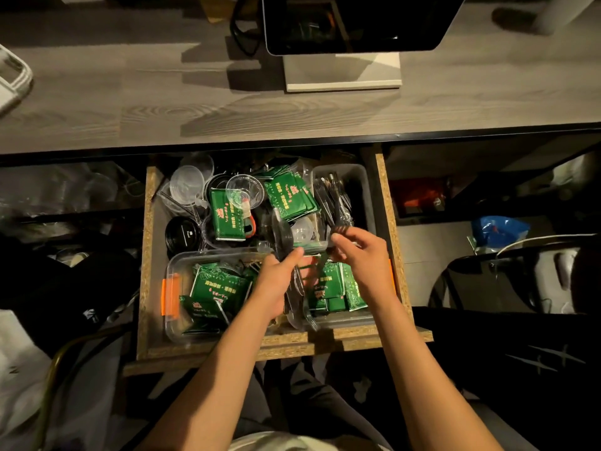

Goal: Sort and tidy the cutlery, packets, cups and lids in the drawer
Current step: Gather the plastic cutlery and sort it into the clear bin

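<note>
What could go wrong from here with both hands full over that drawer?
Left hand grips a loose bundle of plastic cutlery; pieces may slip into the clear container of green packets. Right hand pinches a dark fork near the grey tray; its tines could snag the cutlery already there.

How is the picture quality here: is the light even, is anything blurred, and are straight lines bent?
Head view: dim warm light, brightest on the drawer and hands, with both sides nearly black; hard shadows on the countertop beside the monitor; the dark cutlery in the left hand is smeared; the wide lens bows the counter edge.
</note>
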{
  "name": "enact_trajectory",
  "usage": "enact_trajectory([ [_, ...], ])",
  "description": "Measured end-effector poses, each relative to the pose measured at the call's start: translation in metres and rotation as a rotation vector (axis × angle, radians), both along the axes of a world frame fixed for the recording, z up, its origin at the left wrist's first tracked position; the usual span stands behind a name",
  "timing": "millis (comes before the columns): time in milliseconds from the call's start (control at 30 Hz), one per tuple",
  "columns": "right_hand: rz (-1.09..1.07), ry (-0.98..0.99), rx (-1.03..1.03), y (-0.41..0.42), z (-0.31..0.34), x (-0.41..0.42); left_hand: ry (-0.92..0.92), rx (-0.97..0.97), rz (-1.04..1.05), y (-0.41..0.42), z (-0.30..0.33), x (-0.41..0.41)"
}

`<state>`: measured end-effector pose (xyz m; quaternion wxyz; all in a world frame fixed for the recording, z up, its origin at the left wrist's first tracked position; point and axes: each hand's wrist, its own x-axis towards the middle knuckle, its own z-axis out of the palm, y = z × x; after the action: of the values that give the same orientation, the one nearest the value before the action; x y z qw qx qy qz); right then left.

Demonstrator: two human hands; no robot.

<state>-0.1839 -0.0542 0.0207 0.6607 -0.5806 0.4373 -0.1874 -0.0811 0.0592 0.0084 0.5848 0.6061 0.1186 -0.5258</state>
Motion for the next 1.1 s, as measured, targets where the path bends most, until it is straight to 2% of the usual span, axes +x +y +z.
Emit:
enact_trajectory([
  [200,0.034,0.045,0.126,0.011,-0.013,0.014,0.051,-0.072,-0.213,0.008,0.004,-0.008],
  [333,-0.078,0.167,0.275,0.029,-0.041,0.011,-0.011,-0.066,-0.15,0.028,-0.006,0.003],
  [400,-0.093,0.311,0.229,0.04,-0.063,0.0,-0.082,-0.043,-0.07,0.04,-0.007,0.012],
  [533,0.225,0.573,0.108,0.065,-0.087,-0.012,-0.13,0.006,0.077,0.06,-0.014,0.029],
  [767,0.485,0.672,0.132,0.09,-0.097,0.015,-0.102,0.036,0.153,0.077,-0.021,0.034],
  [867,0.457,0.641,0.153,0.094,-0.099,0.02,-0.094,0.037,0.144,0.081,-0.021,0.033],
  [1100,0.411,0.69,-0.104,0.109,-0.099,0.015,-0.073,0.047,0.071,0.079,-0.018,0.022],
])
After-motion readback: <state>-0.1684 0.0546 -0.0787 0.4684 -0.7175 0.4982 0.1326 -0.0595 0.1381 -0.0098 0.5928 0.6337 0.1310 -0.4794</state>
